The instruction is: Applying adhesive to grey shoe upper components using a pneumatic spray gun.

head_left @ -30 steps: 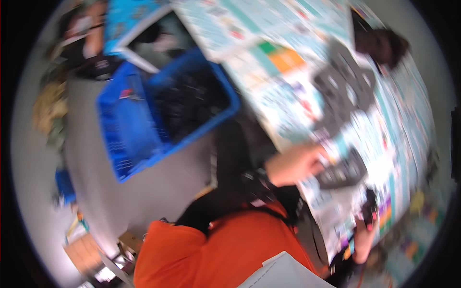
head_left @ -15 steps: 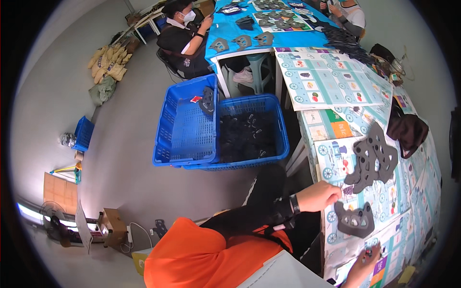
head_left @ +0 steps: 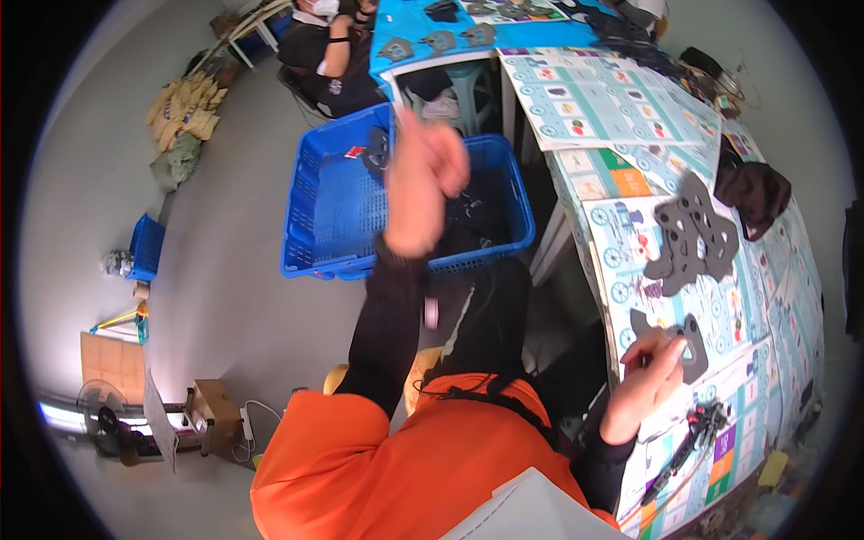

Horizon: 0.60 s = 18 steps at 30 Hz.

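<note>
On the table (head_left: 760, 315), black tool (head_left: 688, 441) now lies unheld; right hand (head_left: 641, 387), fingers curled, has come to the nearest grey plate (head_left: 696, 363) — attention likely shifted there. Beyond, left hand (head_left: 423, 184) has swung toward blue crates (head_left: 335, 229) — blurred, grip unreadable.

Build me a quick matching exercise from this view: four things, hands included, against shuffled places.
Things:
1. left hand
2. right hand
3. black-and-red tool
4. overlapping grey pieces

Places:
A. on the printed sheets, lower right of the picture
B. on the table, beside the dark cloth
C. blurred, in front of the blue crates in view
D. partly covering a single grey piece in view

Pairs: 1-C, 2-D, 3-A, 4-B
</note>
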{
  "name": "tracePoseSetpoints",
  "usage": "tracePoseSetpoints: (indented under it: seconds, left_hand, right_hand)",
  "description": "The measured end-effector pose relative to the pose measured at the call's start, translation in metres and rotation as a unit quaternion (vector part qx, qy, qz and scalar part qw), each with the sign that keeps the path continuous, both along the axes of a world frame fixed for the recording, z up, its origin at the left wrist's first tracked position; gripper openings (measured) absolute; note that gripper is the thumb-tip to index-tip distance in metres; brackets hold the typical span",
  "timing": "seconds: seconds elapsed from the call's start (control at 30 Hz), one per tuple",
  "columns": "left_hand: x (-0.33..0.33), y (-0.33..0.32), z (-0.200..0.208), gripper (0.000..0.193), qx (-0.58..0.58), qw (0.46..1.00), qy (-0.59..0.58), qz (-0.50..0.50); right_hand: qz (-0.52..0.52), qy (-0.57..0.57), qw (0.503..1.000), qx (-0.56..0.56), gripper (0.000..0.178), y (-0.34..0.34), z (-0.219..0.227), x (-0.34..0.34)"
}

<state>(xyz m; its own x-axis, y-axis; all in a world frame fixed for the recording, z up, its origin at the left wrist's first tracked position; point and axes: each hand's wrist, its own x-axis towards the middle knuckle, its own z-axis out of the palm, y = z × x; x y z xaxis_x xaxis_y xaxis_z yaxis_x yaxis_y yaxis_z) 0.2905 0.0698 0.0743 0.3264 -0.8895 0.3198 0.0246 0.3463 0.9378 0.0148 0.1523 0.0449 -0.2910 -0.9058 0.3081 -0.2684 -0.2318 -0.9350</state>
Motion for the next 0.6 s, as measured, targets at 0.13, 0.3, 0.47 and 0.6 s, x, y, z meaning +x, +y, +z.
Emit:
tracePoseSetpoints:
  seconds: [0.13, 0.3, 0.47, 0.6]
  left_hand:
    - [-0.098, 0.061, -0.04, 0.082, 0.038, 0.931, -0.133, -0.337]
    - [-0.07, 0.054, -0.05, 0.081, 0.073, 0.942, 0.024, -0.327]
    - [-0.056, 0.051, -0.073, 0.075, 0.128, 0.947, 0.033, -0.293]
    - [-0.05, 0.048, -0.089, 0.062, 0.136, 0.953, 0.05, -0.267]
  right_hand:
    - [0.228, 0.053, 0.965, -0.116, 0.056, -0.011, -0.006, 0.036]
    - [0.493, -0.431, 0.755, 0.024, 0.041, -0.025, 0.014, 0.032]
    - [0.631, -0.298, 0.716, -0.02, 0.084, -0.024, 0.039, 0.018]
    - [0.133, 0.216, 0.947, -0.198, 0.074, -0.024, 0.032, 0.029]
